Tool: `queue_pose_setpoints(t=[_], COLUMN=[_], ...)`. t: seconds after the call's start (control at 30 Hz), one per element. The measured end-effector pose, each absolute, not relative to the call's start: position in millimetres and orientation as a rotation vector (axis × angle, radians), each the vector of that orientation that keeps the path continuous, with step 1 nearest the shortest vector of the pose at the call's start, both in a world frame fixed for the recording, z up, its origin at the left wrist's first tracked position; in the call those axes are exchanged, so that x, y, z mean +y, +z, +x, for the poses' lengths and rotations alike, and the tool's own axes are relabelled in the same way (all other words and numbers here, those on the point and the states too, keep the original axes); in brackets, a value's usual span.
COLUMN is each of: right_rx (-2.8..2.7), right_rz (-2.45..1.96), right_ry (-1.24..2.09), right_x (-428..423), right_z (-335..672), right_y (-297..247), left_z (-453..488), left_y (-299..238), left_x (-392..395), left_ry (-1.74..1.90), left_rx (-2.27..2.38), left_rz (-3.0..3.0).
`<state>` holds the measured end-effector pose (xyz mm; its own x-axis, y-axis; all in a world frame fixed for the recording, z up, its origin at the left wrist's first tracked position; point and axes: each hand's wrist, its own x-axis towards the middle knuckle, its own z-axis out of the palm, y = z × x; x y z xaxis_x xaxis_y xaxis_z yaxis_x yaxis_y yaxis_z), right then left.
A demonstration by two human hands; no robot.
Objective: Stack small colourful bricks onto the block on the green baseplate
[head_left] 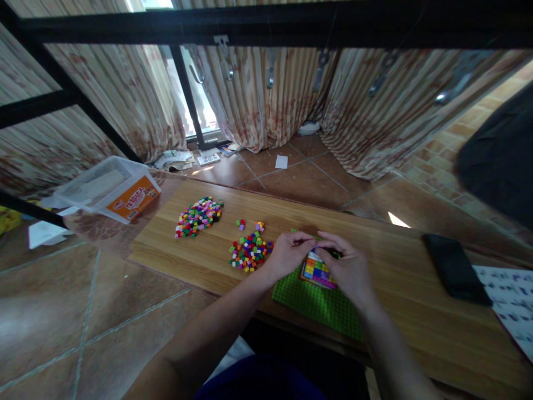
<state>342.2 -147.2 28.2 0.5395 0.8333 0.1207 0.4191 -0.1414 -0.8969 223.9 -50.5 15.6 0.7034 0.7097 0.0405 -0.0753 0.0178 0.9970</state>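
A green studded baseplate [312,303] lies on the wooden table [200,255] in front of me. On it stands a block of small coloured bricks [316,270]. My left hand [287,254] and my right hand [350,269] meet over the far edge of that block, fingers pinched together; what they pinch is too small to make out. Just left of my left hand lies a heap of loose coloured bricks [250,253]. A second, larger heap [199,216] lies farther left.
A clear plastic tub with an orange label [110,189] lies tipped at the table's left end. A black phone [456,269] and a printed sheet [510,303] sit at the right. Black metal frame bars [266,25] cross overhead. Curtains and tiled floor lie beyond.
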Motion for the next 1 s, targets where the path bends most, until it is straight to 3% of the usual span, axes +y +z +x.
queue_pose_setpoints(t=[0.37, 0.67, 1.0], right_rx=[-1.004, -0.606, -0.645], right_rz=[-1.853, -1.615, -1.640], right_ry=[0.476, 0.583, 0.613], right_x=[-148, -144, -141], right_z=[337, 337, 330], right_y=[32, 16, 15], left_z=[225, 224, 225], left_y=[11, 15, 13], left_x=[-52, -53, -53], left_ry=[0.697, 0.672, 0.685], left_rx=[0.604, 0.651, 0.644], left_rz=[1.388, 1.398, 1.396])
